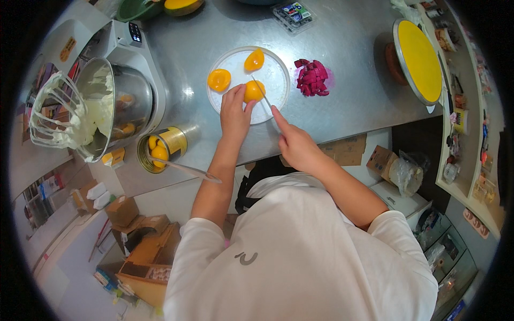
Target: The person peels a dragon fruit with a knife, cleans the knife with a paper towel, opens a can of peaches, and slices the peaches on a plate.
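Observation:
On a round white plate [268,114] lie three canned peach halves. My left hand [236,112] steadies the nearest peach half [252,92], which rests domed side up, with fingertips at its left edge. In my right hand [295,142] is a knife [263,92], its index finger stretched along the blade's back. The blade lies across the right part of that peach; how deep it has gone I cannot tell. Another peach half [219,80] sits hollow side up at the plate's left, and one more peach half [254,60] is at the far side.
Diced magenta fruit [312,78] is heaped right of the plate. An open can of peaches [162,150] holds a long-handled spoon [188,168] near my left forearm. Leftward stands a stand mixer [136,52] with a creamy whisk [60,116]. A yellow-topped turntable [417,62] and boxed blueberries [294,17] stand farther off.

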`<state>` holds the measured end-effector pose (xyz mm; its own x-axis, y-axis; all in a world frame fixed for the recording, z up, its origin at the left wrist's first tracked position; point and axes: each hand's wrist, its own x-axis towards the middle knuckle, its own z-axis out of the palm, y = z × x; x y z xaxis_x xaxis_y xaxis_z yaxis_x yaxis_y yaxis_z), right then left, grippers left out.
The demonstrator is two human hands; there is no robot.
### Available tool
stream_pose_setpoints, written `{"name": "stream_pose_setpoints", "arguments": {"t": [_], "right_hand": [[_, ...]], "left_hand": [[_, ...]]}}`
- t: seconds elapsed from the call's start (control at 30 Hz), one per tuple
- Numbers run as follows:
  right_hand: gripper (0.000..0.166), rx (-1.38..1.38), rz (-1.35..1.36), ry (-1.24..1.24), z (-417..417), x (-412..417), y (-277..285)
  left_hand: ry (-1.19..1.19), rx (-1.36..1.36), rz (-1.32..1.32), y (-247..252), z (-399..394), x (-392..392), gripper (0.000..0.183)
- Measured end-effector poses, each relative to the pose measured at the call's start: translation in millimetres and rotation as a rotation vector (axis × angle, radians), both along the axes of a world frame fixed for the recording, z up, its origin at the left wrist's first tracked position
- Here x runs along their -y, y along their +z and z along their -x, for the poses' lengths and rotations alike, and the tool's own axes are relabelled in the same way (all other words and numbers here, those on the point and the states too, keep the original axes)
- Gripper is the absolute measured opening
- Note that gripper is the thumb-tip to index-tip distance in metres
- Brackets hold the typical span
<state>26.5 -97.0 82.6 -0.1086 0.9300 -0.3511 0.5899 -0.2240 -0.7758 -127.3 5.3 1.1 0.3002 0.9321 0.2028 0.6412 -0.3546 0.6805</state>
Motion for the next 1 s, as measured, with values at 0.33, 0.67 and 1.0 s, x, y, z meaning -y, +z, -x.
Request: {"name": "stream_pose_setpoints", "arguments": {"t": [0.33, 0.67, 1.0], "right_hand": [[0.076, 0.227, 0.089, 0.134, 8.9, -0.1, -0.7], [0.076, 0.082, 0.021, 0.029, 18.6, 10.5, 34.4], [0.074, 0.05, 0.109, -0.061, 18.1, 7.3, 11.0]], "left_hand": [[0.002, 0.036, -0.02, -8.6, 0.0, -1.5, 0.044], [-0.085, -0.003, -0.066, -6.8, 4.3, -3.1, 0.052], [-0.053, -0.114, 0.043, 3.9, -0.3, -5.9, 0.055]]}}
